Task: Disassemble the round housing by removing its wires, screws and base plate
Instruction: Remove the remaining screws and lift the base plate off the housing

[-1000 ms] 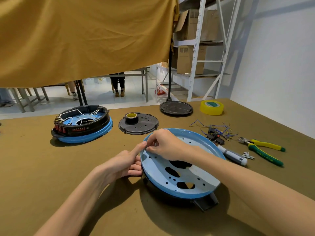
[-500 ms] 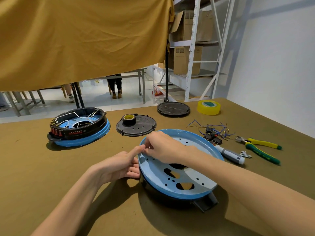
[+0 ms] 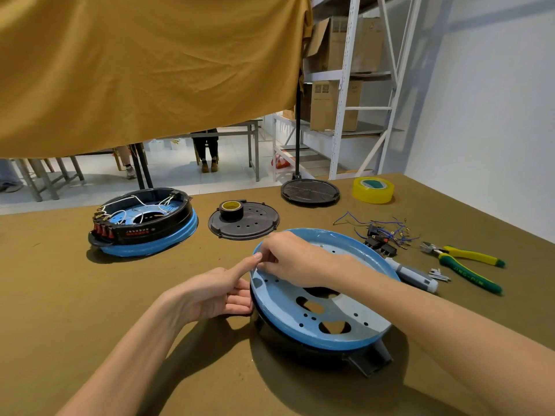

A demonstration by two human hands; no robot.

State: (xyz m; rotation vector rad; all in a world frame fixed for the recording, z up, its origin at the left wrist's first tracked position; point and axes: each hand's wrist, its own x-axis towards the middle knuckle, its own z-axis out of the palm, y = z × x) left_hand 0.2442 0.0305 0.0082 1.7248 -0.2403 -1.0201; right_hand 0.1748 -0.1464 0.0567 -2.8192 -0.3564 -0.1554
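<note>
Inside the blue housing [image 3: 318, 310] rim, both hands [image 3: 279, 262] pinch its edge.

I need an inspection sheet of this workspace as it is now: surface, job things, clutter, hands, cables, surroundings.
Surface: table under olive cloth.
Job things: blue plate tilted on a black housing; second housing, wired, at far left; two black discs.
Clutter: pliers, screwdriver, screws, yellow tape, black tape on the nearer disc.
Hands: left hand grips the plate's left rim; right hand pinches there, what it holds is hidden.
Cables: loose wires with switches.
Surroundings: hanging cloth, shelving with boxes, white wall.
</note>
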